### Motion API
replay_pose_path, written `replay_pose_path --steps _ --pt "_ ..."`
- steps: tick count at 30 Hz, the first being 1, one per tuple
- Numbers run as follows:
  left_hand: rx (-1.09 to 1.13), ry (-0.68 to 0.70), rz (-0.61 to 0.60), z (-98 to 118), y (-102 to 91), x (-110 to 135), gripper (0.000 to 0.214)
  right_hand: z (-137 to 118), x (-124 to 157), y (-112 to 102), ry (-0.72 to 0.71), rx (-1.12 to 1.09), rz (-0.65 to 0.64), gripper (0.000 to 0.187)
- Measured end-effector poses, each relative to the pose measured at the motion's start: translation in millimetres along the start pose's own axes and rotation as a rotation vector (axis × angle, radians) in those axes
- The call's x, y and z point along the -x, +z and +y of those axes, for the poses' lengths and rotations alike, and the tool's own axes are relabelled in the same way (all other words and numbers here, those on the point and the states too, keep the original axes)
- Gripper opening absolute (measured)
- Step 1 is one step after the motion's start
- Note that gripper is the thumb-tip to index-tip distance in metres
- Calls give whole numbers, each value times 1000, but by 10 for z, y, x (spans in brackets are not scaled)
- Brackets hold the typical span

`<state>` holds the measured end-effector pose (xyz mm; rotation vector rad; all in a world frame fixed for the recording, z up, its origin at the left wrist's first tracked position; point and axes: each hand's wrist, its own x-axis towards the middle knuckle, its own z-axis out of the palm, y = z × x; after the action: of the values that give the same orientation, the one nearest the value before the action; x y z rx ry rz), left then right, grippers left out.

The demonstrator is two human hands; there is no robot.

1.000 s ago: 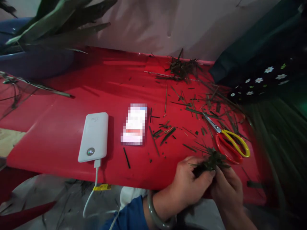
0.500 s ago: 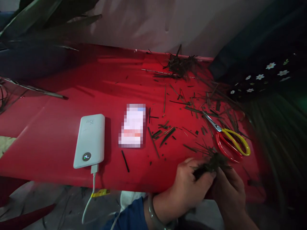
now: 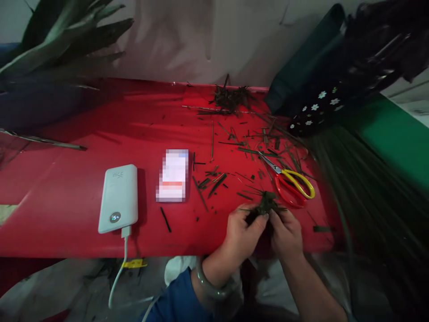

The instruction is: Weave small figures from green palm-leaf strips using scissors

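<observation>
Both my hands meet at the near edge of the red table (image 3: 67, 197). My left hand (image 3: 241, 235), with a grey-green bangle on its wrist, and my right hand (image 3: 287, 232) are closed on a small dark green woven leaf piece (image 3: 264, 204) held between their fingertips. Thin leaf tips stick out of it to both sides. Red and yellow scissors (image 3: 291, 184) lie on the table just beyond my right hand.
A white power bank (image 3: 118, 197) with a cable hanging off the edge lies at the left, a phone (image 3: 173, 175) beside it. Leaf scraps (image 3: 231, 97) litter the table's right half. Long green leaves (image 3: 365, 197) hang at the right, a dark flowered cloth (image 3: 315, 112) behind.
The view has pulled back and shifted right, so my hands and the table sit further left and higher in frame. Both hands keep hold of the leaf piece.
</observation>
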<state>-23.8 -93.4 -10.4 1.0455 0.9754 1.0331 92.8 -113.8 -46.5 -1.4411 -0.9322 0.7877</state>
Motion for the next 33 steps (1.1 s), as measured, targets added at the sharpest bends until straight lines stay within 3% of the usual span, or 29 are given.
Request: replay_pose_path --steps 8,18,29,33 --pt "-17 77 44 -27 22 -16 22 -121 -34 86 -84 -79 -104 12" --pt "-308 236 103 -58 77 -24 28 -103 -72 121 -163 -163 -39 17" --pt "-458 249 191 -118 122 -109 20 -80 -132 146 -165 -159 -52 19" --pt "-410 244 195 -159 93 -112 20 -58 -149 144 -164 -108 -37 21"
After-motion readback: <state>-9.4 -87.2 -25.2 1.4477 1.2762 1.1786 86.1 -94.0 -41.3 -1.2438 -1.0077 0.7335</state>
